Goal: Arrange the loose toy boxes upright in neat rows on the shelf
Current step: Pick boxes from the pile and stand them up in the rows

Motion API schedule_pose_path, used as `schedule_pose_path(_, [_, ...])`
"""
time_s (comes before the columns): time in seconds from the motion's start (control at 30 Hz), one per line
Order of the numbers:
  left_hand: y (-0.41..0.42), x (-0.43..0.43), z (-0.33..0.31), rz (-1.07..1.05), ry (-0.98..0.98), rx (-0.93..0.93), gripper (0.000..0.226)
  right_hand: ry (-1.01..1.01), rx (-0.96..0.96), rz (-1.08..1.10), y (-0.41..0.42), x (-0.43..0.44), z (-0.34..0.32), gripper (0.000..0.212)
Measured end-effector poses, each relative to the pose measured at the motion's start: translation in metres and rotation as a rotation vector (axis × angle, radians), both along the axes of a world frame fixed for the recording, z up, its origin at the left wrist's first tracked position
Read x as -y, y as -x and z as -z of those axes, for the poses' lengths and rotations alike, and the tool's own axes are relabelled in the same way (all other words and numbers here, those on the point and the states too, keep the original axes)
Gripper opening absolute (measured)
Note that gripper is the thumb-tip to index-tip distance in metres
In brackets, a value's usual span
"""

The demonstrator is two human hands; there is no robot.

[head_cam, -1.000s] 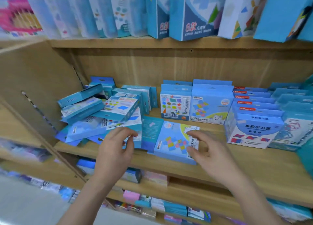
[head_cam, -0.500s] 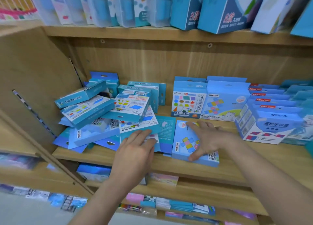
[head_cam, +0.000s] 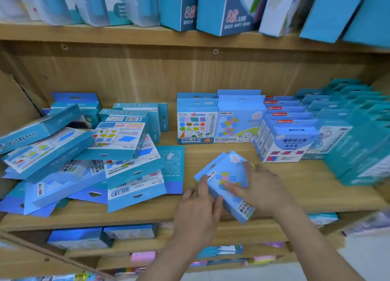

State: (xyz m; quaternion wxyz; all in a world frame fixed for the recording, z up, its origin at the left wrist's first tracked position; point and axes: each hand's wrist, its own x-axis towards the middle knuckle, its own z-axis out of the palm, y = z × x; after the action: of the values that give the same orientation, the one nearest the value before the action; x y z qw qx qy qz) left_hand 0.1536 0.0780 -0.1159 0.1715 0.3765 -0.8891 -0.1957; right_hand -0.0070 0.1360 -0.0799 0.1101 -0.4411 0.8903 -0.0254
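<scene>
The light-blue box [head_cam: 226, 180] with the coloured squares on its face sits low and right of centre in the frame, tilted. Its hang tab points to the upper left and its lower corner juts out past the front edge of the shelf [head_cam: 130, 218]; whether it touches the board, you cannot tell. Both of your hands have it. Your left hand [head_cam: 198, 209] grips the box's lower-left side, thumb on the face near the tab and fingers curled in against the near edge. Your right hand [head_cam: 262, 191] comes from the right, fingers laid across the printed face and thumb hooked over the upper edge, so the box lies between the two hands. Just left of it a teal flat box [head_cam: 172, 168] lies face down on the board. Further left the loose pile [head_cam: 84, 154] sprawls, boxes overlapping at all angles. Behind your hands, a shapes box [head_cam: 195, 124] and a matching box [head_cam: 238, 122] stand upright side by side, with standing rows [head_cam: 289, 141] to their right.
</scene>
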Motion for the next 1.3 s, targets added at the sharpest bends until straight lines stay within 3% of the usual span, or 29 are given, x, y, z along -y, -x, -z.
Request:
schedule_pose_path(0.07, [0.010, 0.003, 0.002, -0.047, -0.179, -0.104, 0.062, 0.188, 0.081, 0.054, 0.001, -0.009, -0.002, 0.074])
schedule_pose_path(0.17, [0.024, 0.009, -0.004, -0.115, -0.625, -0.393, 0.058, 0.373, 0.280, 0.117, 0.007, -0.019, 0.003, 0.050])
schedule_pose_path(0.23, [0.031, 0.011, -0.008, -0.177, -0.795, -0.633, 0.061, 0.477, 0.462, 0.190, 0.012, -0.024, 0.009, 0.042])
schedule_pose_path(0.33, [0.035, 0.009, -0.015, -0.323, -1.017, -0.811, 0.070, 0.672, 0.834, 0.270, 0.017, -0.029, 0.012, 0.027])
schedule_pose_path(0.53, [0.030, -0.002, -0.027, -0.297, -1.050, -0.939, 0.072, 0.873, 1.102, 0.286, 0.034, -0.032, 0.011, 0.042])
schedule_pose_path(0.73, [0.047, -0.012, -0.030, -0.323, -0.984, -0.948, 0.066, 0.851, 1.068, 0.125, 0.060, -0.038, 0.008, 0.048])
schedule_pose_path(0.87, [0.060, -0.016, -0.037, -0.293, -0.840, -0.839, 0.039, 0.844, 0.907, 0.003, 0.071, -0.047, 0.005, 0.055])
schedule_pose_path(0.97, [0.068, -0.014, -0.043, -0.278, -0.722, -0.752, 0.037, 0.824, 0.787, -0.065, 0.084, -0.055, 0.001, 0.059])
schedule_pose_path(1.07, [0.073, -0.008, -0.051, -0.227, -0.657, -0.601, 0.039, 0.758, 0.594, -0.129, 0.096, -0.060, 0.000, 0.059])
schedule_pose_path(1.3, [0.095, 0.026, -0.063, -0.234, -0.360, -0.496, 0.032, 0.790, 0.096, -0.218, 0.131, -0.065, -0.016, 0.056])
